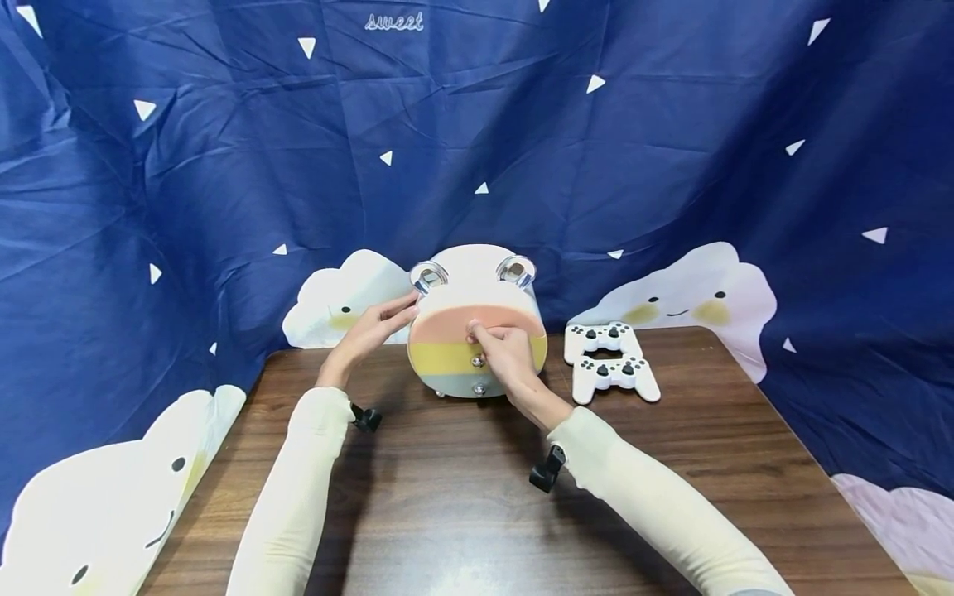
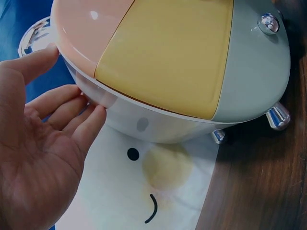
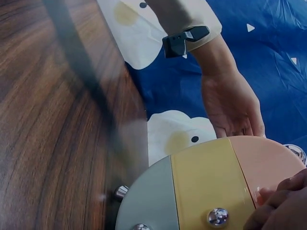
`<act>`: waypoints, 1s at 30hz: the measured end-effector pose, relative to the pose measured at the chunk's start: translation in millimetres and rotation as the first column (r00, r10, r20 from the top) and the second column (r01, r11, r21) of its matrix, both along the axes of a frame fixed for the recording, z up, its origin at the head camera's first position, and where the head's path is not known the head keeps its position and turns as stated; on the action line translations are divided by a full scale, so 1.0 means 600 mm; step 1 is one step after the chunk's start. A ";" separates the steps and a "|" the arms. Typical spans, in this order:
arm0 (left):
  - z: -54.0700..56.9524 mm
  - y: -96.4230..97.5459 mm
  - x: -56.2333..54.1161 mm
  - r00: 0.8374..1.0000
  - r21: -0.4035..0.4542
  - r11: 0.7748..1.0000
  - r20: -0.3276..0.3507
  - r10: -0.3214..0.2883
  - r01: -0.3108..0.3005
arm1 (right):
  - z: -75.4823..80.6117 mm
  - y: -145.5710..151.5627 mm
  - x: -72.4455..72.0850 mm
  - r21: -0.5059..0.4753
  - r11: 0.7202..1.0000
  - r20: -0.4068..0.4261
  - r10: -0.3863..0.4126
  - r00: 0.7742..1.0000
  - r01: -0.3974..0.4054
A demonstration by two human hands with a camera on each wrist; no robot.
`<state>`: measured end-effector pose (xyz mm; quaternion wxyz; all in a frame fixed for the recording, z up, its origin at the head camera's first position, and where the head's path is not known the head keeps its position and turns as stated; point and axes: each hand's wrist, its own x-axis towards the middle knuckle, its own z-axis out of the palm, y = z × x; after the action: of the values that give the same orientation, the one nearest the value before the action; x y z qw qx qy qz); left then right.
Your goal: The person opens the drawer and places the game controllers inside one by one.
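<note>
A small rounded drawer box (image 1: 477, 277) stands on the table, white on top with two shiny ring-shaped pieces. Its front has a pink top drawer (image 1: 440, 321), a yellow middle drawer (image 2: 168, 52) and a grey-green bottom drawer (image 3: 148, 201). My right hand (image 1: 510, 356) pinches at the pink drawer's front, where the fingers cover its knob. Bare silver knobs show on the yellow drawer and the grey-green one. With fingers fairly straight, my left hand (image 2: 48, 124) rests its fingertips against the white side of the box. All three drawers look closed.
Two white game controllers (image 1: 615, 377) lie one before the other to the right of the box. The brown wooden table (image 1: 447, 497) reaches back to a blue curtain (image 1: 447, 108) with clouds and white triangles. A black wrist camera (image 1: 547, 469) sits by my right sleeve.
</note>
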<state>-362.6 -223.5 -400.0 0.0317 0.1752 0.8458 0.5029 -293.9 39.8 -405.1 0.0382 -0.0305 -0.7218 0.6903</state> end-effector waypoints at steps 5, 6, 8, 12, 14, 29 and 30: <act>-0.003 -0.003 0.003 1.000 0.009 1.000 0.001 -0.002 0.002 | -0.001 0.004 0.000 0.030 0.999 -0.006 0.027 1.000 -0.026; -0.002 -0.003 0.004 1.000 0.010 1.000 0.003 -0.002 0.002 | -0.001 0.005 0.000 0.032 0.999 -0.007 0.029 1.000 -0.029; -0.001 -0.002 0.003 1.000 0.009 1.000 0.009 -0.001 0.001 | -0.001 0.006 -0.002 0.038 0.999 -0.008 0.036 0.999 -0.036; 0.006 0.001 0.003 1.000 0.007 1.000 0.021 -0.001 0.001 | 0.000 0.009 -0.003 0.047 0.997 -0.014 0.057 0.998 -0.056; 0.012 0.004 0.005 1.000 0.008 1.000 0.029 -0.004 0.004 | 0.002 0.011 -0.002 0.049 0.996 -0.019 0.076 0.997 -0.075; 0.001 0.004 0.006 1.000 0.008 1.000 0.020 -0.001 0.000 | -0.031 0.038 0.017 0.141 0.986 -0.043 0.101 0.994 -0.094; -0.002 0.003 0.005 1.000 0.009 1.000 0.015 -0.001 0.000 | -0.036 0.040 0.018 0.135 0.986 -0.038 0.108 0.993 -0.102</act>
<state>-359.7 -221.4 -400.9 0.0373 0.1718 0.8431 0.5082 -283.3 64.0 -426.7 0.0199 0.0258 -0.7657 0.6424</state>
